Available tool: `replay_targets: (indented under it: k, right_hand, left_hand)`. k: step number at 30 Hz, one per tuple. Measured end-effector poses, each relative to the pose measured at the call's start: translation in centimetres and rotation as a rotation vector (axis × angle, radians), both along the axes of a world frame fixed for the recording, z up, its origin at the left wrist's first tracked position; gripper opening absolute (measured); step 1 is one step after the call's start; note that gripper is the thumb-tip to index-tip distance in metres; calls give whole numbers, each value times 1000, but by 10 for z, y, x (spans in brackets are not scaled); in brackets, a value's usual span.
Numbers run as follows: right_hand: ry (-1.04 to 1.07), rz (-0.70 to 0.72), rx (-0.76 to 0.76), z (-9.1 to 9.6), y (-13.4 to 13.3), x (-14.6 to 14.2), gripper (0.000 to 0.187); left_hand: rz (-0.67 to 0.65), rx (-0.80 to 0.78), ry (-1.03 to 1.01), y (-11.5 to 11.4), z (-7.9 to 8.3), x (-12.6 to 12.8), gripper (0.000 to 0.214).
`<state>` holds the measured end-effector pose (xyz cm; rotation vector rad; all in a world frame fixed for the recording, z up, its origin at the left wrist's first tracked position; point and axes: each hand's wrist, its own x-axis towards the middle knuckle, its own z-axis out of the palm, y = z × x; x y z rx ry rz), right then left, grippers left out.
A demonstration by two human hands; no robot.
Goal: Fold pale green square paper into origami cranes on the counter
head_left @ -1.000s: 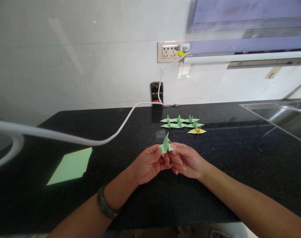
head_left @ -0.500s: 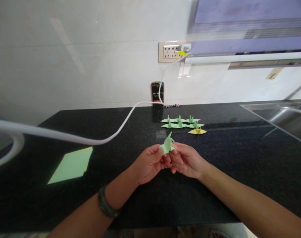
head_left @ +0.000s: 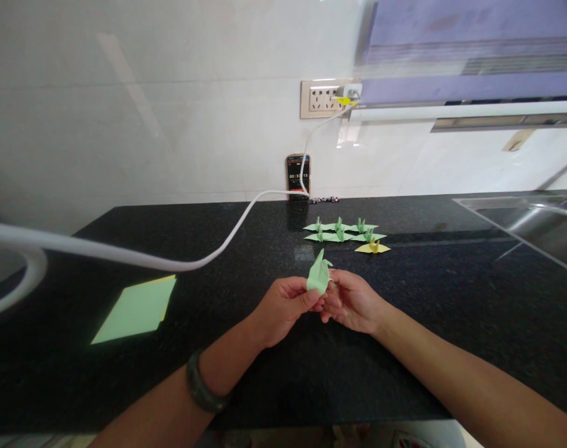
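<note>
A light green paper crane (head_left: pixel 319 274) is held above the black countertop, between both hands. My left hand (head_left: pixel 286 308) pinches it from the left, thumb across its lower part. At its right side, my right hand (head_left: pixel 353 302) grips the crane's edge with fingers curled; its fingertips are partly hidden behind the paper. Beyond the hands stand several green paper cranes (head_left: pixel 340 234) in two rows, wings spread. One yellow paper crane (head_left: pixel 373 247) sits just in front of them on the right.
A stack of green and yellow paper sheets (head_left: pixel 137 311) lies on the left. A white cable (head_left: pixel 194 266) crosses from the left to a phone (head_left: pixel 298 177) propped against the wall, near a wall socket (head_left: pixel 323 98). To the right is a metal sink (head_left: pixel 539 221).
My left thumb has shifted lower across the held crane, and the crane has turned a little, its wing now facing me more. The right hand has barely moved.
</note>
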<state>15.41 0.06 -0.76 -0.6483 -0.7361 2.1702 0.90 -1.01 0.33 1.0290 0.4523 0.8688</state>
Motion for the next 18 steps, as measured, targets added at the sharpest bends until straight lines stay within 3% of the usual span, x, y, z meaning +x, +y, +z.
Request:
replay_targets:
  k: [5, 10, 18]
  right_hand:
    - [-10, -37, 45, -1, 0, 1, 29]
    - [-17, -102, 181, 3, -1, 1, 26]
    - [-227, -191, 345, 1, -3, -1, 24]
  left_hand:
    - [-1, 13, 9, 1, -3, -1, 17]
    - [21, -14, -33, 5, -6, -3, 16]
    - [110, -104, 40, 9, -9, -5, 21]
